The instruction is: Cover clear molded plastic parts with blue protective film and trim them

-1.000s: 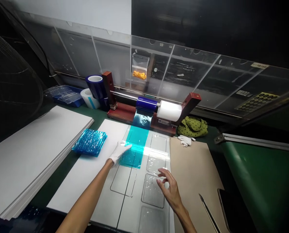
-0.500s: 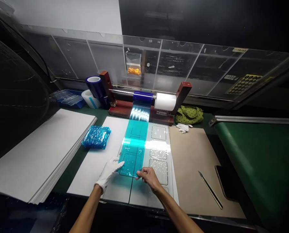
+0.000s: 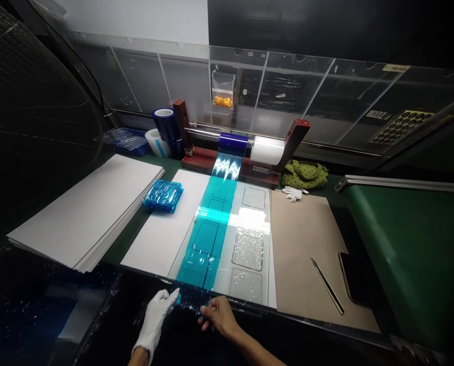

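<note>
A strip of clear blue protective film [image 3: 206,241] runs from a dark blue roll [image 3: 233,144] toward me, over a sheet with rounded rectangular outlines [image 3: 249,252] and past the table's front edge. My left hand [image 3: 156,316], in a white glove, pinches the film's near left corner. Bare, my right hand [image 3: 220,316] grips the near right corner between thumb and fingers. Both hands are in front of the table edge, below its surface in the view. The roll sits on a metal bar in a red-brown stand [image 3: 194,163], beside a white roll [image 3: 267,150].
Left of the film are a crumpled blue film bundle [image 3: 163,195] and a stack of white sheets [image 3: 90,208]. To the right, a pen [image 3: 327,285] and phone [image 3: 354,279] lie on brown board [image 3: 299,244]. Behind are a green dotted pouch [image 3: 305,174] and white glove [image 3: 293,193].
Both hands have drawn the film toward me, from above the outlined sheet to beyond the table's front edge. More film is unrolled. The camera view has shifted somewhat.
</note>
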`<state>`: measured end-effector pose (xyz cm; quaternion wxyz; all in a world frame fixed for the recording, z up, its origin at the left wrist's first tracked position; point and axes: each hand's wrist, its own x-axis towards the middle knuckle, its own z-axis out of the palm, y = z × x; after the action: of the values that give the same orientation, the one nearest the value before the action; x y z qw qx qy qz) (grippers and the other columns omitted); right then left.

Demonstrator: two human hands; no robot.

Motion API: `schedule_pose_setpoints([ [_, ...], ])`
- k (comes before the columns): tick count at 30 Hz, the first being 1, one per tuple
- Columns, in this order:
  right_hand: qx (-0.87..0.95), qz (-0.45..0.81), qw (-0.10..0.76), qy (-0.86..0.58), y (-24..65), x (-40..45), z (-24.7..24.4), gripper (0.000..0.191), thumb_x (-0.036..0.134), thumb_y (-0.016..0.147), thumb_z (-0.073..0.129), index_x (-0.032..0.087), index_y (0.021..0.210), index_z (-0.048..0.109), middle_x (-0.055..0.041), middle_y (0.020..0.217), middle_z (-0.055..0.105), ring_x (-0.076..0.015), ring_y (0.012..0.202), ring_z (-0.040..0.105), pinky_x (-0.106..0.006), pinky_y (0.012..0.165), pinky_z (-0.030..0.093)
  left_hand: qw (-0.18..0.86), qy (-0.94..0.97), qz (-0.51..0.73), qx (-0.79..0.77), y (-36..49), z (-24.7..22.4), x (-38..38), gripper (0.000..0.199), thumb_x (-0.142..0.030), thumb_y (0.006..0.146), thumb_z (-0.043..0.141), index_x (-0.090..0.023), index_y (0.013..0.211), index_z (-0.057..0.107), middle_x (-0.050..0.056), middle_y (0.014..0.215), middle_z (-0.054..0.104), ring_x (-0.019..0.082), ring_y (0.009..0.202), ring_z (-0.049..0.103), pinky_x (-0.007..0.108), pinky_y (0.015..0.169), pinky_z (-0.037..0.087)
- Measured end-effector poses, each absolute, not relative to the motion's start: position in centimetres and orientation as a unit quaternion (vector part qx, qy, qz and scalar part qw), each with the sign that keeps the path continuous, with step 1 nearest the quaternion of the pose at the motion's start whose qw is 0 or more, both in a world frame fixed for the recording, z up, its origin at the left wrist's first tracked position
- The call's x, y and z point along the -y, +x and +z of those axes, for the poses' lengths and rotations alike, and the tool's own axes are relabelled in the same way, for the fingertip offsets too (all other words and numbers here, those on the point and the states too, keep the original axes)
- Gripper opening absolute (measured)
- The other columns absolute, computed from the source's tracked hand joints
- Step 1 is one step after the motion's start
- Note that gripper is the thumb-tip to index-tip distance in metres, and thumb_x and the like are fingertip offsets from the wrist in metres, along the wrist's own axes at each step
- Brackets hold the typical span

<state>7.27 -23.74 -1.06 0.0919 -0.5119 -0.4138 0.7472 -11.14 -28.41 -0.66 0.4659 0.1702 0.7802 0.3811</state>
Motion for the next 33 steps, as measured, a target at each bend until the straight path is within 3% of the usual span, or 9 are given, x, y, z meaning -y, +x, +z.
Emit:
schedule_pose_setpoints([
  [7, 0.52, 0.682, 0.07, -0.51, 13.9, 22.2, 2.7, 0.027, 0.041, 0.075, 0.056, 0.015, 0.074, 0.062, -0.0055, 0.072, 0.07, -0.0139, 0.053, 0.064, -0.02, 0.044, 0.038, 0.435, 0.146, 0.41, -0.789, -10.4, -2.3, 27.3, 0.057, -0.06, 0.055, 0.07, -0.023, 0.061, 0.027, -0.01, 0.053, 0.03, 0.007, 0.049, 0.037, 0.023, 0.053, 0.035],
  [11, 0.614, 0.426, 0.166, -0.643, 23.3, 17.4, 3.9, 0.029, 0.039, 0.085, 0.047, 0.016, 0.09, 0.065, -0.0074, 0.082, 0.071, -0.0187, 0.072, 0.067, -0.027, 0.068, 0.048, 0.446, 0.151, 0.406, -0.783, -9.9, -1.4, 27.8, 0.05, -0.063, 0.055, 0.066, -0.019, 0.072, 0.049, -0.002, 0.065, 0.053, 0.015, 0.063, 0.056, 0.029, 0.064, 0.047],
  [14, 0.585, 0.183, 0.087, -0.786, 30.3, 13.9, 3.4, 0.033, 0.034, 0.088, 0.045, 0.017, 0.113, 0.059, -0.0117, 0.109, 0.066, -0.0245, 0.098, 0.062, -0.033, 0.08, 0.045, 0.415, 0.157, 0.387, -0.808, -9.5, -0.4, 28.9, 0.06, -0.065, 0.06, 0.059, -0.015, 0.093, 0.056, 0.006, 0.08, 0.061, 0.023, 0.078, 0.062, 0.037, 0.073, 0.05],
  [16, 0.558, 0.127, 0.045, -0.819, 33.4, 12.6, 2.6, 0.035, 0.033, 0.087, 0.046, 0.014, 0.115, 0.057, -0.0179, 0.116, 0.06, -0.0307, 0.106, 0.057, -0.038, 0.079, 0.044, 0.356, 0.155, 0.362, -0.848, -9.2, 0.2, 29.4, 0.07, -0.065, 0.062, 0.058, -0.012, 0.106, 0.052, 0.01, 0.089, 0.059, 0.028, 0.088, 0.06, 0.043, 0.079, 0.048],
  [19, 0.557, 0.122, 0.025, -0.821, 35.4, 12.0, 1.4, 0.028, 0.03, 0.088, 0.046, 0.011, 0.104, 0.06, -0.0209, 0.111, 0.06, -0.0324, 0.104, 0.056, -0.036, 0.074, 0.042, 0.258, 0.172, 0.322, -0.894, -8.0, 1.3, 29.4, 0.077, -0.061, 0.065, 0.059, -0.01, 0.121, 0.046, 0.014, 0.1, 0.054, 0.035, 0.11, 0.047, 0.05, 0.091, 0.041],
  [21, 0.565, 0.128, 0.025, -0.815, 35.5, 12.3, 0.9, 0.026, 0.028, 0.09, 0.042, 0.013, 0.099, 0.061, -0.0176, 0.104, 0.062, -0.0275, 0.096, 0.059, -0.031, 0.069, 0.04, 0.21, 0.231, 0.3, -0.901, -6.5, 2.3, 28.7, 0.067, -0.057, 0.07, 0.057, -0.016, 0.123, 0.048, 0.013, 0.105, 0.051, 0.034, 0.113, 0.043, 0.048, 0.093, 0.039],
  [25, 0.599, 0.156, 0.052, -0.784, 34.3, 13.0, 1.3, 0.032, 0.034, 0.095, 0.029, 0.018, 0.103, 0.056, -0.0072, 0.086, 0.066, -0.0179, 0.074, 0.061, -0.024, 0.058, 0.035, 0.108, 0.455, 0.208, -0.859, -2.4, 3.9, 26.3, 0.04, -0.043, 0.085, 0.045, -0.024, 0.118, 0.057, 0.01, 0.106, 0.049, 0.025, 0.097, 0.049, 0.038, 0.085, 0.041],
  [28, 0.642, 0.19, 0.071, -0.739, 32.1, 13.6, 2.2, 0.037, 0.039, 0.096, 0.023, 0.022, 0.107, 0.053, -0.0005, 0.073, 0.064, -0.0154, 0.062, 0.059, -0.023, 0.056, 0.036, 0.101, 0.546, 0.167, -0.815, 0.1, 3.9, 24.4, 0.032, -0.032, 0.083, 0.05, -0.027, 0.113, 0.062, 0.007, 0.103, 0.052, 0.021, 0.089, 0.048, 0.035, 0.082, 0.038],
  [33, 0.723, 0.331, 0.11, -0.597, 27.2, 14.2, 3.6, 0.043, 0.041, 0.095, 0.024, 0.023, 0.114, 0.058, -0.0006, 0.074, 0.064, -0.0155, 0.067, 0.061, -0.023, 0.06, 0.043, 0.139, 0.574, 0.144, -0.794, 1.3, 1.6, 22.1, 0.018, -0.026, 0.082, 0.055, -0.018, 0.096, 0.063, 0.006, 0.091, 0.057, 0.017, 0.082, 0.051, 0.034, 0.078, 0.04],
])
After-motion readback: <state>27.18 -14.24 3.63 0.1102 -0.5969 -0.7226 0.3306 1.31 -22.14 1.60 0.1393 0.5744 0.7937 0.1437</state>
